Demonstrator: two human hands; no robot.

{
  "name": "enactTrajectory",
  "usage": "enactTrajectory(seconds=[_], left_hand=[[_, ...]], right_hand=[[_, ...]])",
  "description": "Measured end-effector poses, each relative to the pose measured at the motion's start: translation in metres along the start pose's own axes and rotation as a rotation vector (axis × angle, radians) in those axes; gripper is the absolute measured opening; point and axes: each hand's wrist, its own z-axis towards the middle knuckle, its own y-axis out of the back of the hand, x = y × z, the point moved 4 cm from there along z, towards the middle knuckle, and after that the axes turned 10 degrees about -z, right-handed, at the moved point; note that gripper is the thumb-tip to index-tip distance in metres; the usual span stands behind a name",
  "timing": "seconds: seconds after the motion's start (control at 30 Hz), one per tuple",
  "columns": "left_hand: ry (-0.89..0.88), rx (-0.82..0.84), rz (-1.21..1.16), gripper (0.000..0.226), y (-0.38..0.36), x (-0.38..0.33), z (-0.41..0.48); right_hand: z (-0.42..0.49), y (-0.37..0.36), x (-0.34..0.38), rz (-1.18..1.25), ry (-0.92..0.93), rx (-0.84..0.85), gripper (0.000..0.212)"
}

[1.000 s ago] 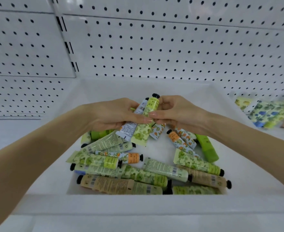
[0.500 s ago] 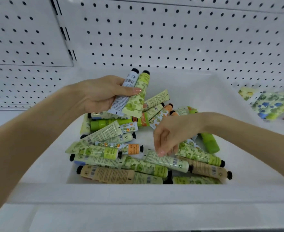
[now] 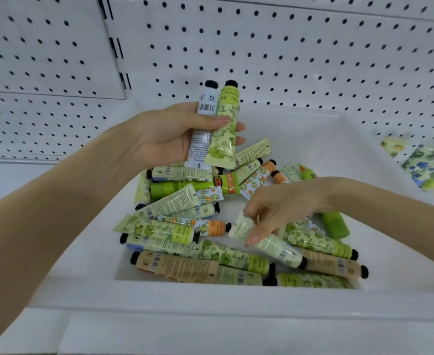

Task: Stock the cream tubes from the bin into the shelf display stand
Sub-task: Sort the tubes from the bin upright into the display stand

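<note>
Step in hand: gathering stock. Left hand (image 3: pixel 169 139), at eleven o'clock above the bin (image 3: pixel 210 301), grips two upright tubes (image 3: pixel 223 129), caps up. Right hand (image 3: pixel 287 206), at three o'clock, pinches a pale tube (image 3: pixel 269 245) lying in the pile. Next move calls for lifting it clear without dragging its neighbours.

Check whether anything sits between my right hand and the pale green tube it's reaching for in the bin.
Nothing visible does. The right hand pinches the pale green tube, which lies on top of the pile in the bin. The left hand, holding two tubes, is up and clear of it.
</note>
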Motion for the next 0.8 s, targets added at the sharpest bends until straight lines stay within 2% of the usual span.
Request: enactTrajectory(seconds=[0.03, 0.1, 0.2, 0.3, 0.47, 0.57, 0.67, 0.8], left_hand=[[-0.001, 0.000, -0.020, 0.056, 0.001, 0.000, 0.000], [-0.003, -0.006, -0.045, 0.058, 0.002, -0.001, 0.001], [0.009, -0.009, -0.065, 0.056, 0.003, 0.000, 0.002], [0.027, -0.013, -0.076, 0.048, 0.003, 0.001, 0.003], [0.098, 0.000, -0.014, 0.049, 0.002, 0.007, 0.005], [0.163, -0.004, 0.111, 0.057, 0.003, 0.012, 0.004], [0.218, 0.051, 0.184, 0.069, -0.002, 0.018, 0.004], [0.216, 0.093, 0.220, 0.056, -0.010, 0.026, 0.003]], right_hand=[[0.001, 0.004, -0.001, -0.022, 0.009, -0.024, 0.015], [-0.002, 0.011, -0.001, 0.081, 0.086, -0.067, 0.015], [-0.013, 0.026, 0.001, 0.393, 0.219, -0.187, 0.010], [-0.022, 0.039, -0.002, 0.735, 0.338, -0.319, 0.018], [-0.033, 0.057, -0.010, 1.041, 0.473, -0.599, 0.019], [-0.034, 0.059, -0.011, 1.129, 0.447, -0.707, 0.021], [-0.033, 0.056, -0.010, 1.104, 0.396, -0.750, 0.023], [-0.029, 0.051, -0.008, 1.008, 0.324, -0.793, 0.012]])
